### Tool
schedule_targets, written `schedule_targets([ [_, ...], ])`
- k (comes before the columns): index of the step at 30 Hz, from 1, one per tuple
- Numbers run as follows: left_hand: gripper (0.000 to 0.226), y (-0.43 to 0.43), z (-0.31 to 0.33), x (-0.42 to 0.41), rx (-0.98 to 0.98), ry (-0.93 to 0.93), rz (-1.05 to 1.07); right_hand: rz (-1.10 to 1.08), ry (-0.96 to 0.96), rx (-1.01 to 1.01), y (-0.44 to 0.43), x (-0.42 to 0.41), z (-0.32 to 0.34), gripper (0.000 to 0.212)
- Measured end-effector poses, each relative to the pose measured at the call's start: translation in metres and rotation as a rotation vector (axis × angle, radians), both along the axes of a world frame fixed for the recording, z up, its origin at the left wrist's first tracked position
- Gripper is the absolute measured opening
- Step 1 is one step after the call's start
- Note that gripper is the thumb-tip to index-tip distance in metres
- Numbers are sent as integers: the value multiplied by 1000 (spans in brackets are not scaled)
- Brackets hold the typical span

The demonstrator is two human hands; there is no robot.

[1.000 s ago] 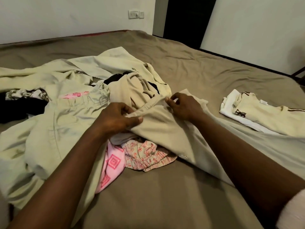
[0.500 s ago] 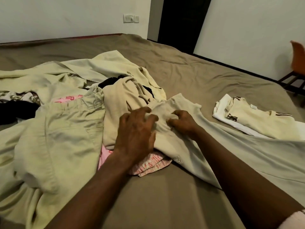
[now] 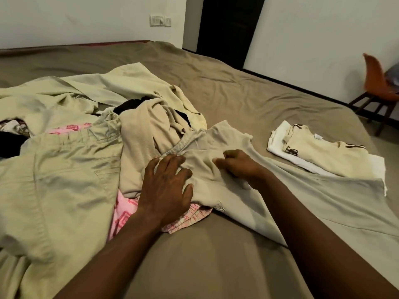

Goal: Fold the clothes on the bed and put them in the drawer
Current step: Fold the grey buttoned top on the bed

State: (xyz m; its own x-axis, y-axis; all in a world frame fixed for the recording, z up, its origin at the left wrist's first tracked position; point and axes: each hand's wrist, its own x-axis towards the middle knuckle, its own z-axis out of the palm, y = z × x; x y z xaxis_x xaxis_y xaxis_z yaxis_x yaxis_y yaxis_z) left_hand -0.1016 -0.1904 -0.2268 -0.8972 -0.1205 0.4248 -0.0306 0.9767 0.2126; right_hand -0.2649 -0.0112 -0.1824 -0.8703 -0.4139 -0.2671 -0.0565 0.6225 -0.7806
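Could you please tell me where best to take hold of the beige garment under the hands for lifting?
Grip the garment probably by its gathered band, a hand at each end, from the near side: that thick edge lies atop the pile, the rest trailing right. The right hand pinches cloth beside it; the left hand lies flat.

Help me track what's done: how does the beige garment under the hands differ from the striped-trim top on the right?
The beige garment lies rumpled and unfolded; the striped-trim top is folded flat. The left hand presses the beige garment and the right hand pinches it; the striped-trim top lies untouched on a white folded piece. Both are pale beige, on the bed.
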Motion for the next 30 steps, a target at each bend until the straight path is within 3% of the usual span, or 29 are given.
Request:
schedule_targets([
  [3,33,1,0,0,9,5,6,-209,-378,-577,3,0,1,27],
  [6,33,0,-1,1,15,-1,5,-213,-579,-600,8,2,5,23],
  [7,34,0,-2,1,14,1,5,-237,-521,-564,9,-1,3,30],
  [9,34,-1,-4,1,16,9,1,-382,-172,-476,10,-7,1,48],
  [11,33,-2,-4,1,26,11,-1,-525,304,-314,10,-11,5,51],
  [13,33,-2,-4,0,31,14,-6,-538,514,-80,10,-11,9,50],
  [17,35,-2,1,0,53,57,13,-327,346,142,0,-15,-9,56],
  [21,47,-5,18,0,134,124,282,-219,247,230,-15,-31,-19,71],
  [23,48,-16,20,-1,174,118,355,-141,216,246,-23,-42,-17,55],
  [26,38,-34,16,-4,311,108,300,-144,419,128,-34,-45,-21,27],
  [28,35,-40,13,-5,378,119,264,-243,632,86,-38,-38,-24,27],
  [30,34,-40,12,-5,401,144,252,-269,819,227,-38,-30,-28,36],
])
